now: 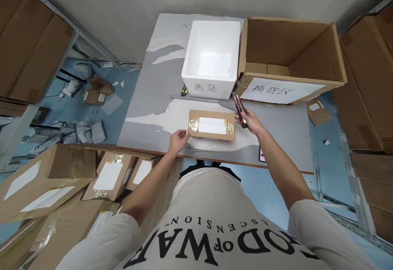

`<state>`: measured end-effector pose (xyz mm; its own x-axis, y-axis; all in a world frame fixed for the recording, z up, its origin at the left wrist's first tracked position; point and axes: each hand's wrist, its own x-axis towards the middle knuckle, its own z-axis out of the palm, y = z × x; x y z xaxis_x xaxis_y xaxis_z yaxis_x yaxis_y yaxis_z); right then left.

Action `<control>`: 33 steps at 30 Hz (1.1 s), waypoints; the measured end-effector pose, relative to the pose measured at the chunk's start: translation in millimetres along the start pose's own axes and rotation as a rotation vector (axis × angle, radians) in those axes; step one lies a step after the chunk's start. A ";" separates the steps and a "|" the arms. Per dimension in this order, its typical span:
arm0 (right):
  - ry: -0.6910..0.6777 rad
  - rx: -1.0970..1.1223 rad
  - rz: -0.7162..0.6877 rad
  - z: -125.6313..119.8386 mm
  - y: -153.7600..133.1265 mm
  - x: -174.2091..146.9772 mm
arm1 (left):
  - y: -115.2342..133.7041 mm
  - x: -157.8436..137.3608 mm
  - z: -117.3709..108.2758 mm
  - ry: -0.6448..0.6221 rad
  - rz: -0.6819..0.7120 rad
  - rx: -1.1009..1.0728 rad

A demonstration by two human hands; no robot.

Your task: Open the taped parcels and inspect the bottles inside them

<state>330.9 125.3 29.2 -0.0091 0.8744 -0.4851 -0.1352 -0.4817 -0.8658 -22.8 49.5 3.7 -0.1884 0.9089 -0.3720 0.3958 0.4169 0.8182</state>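
Note:
A small taped cardboard box (211,136) with a white label on top lies in front of me near the table's front edge. My left hand (179,141) is closed at the box's near left corner, its fingertips against the end. My right hand (252,122) grips a red and black box cutter (238,108), which points up and away toward the bins. The fingers of that hand are close to the box's right end; I cannot tell whether they touch it.
Behind the box stand a white foam box (211,86) and a large open carton (294,92) with a handwritten sign. A yellow and black cutter (184,90) lies beside the foam box. A phone (262,154) is at the front edge. Labelled cartons (104,180) are piled at left.

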 end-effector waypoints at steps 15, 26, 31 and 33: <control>0.010 -0.098 -0.059 -28.2 85.5 -92.3 | 83.2 47.7 40.2 -0.415 0.680 1.087; -0.075 -0.195 0.032 -35.3 73.1 -99.2 | 84.1 39.4 41.3 -0.378 0.657 1.167; -0.108 -0.347 0.068 -42.9 56.0 -105.5 | 85.0 37.0 43.0 -0.368 0.619 1.123; -0.135 -0.374 0.100 -46.1 51.0 -109.5 | 85.1 36.9 43.2 -0.373 0.606 1.099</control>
<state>370.6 2.3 32.5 -0.1374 0.8100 -0.5700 0.2421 -0.5306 -0.8123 42.8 118.9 40.6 0.4660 0.8262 -0.3168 0.8847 -0.4298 0.1803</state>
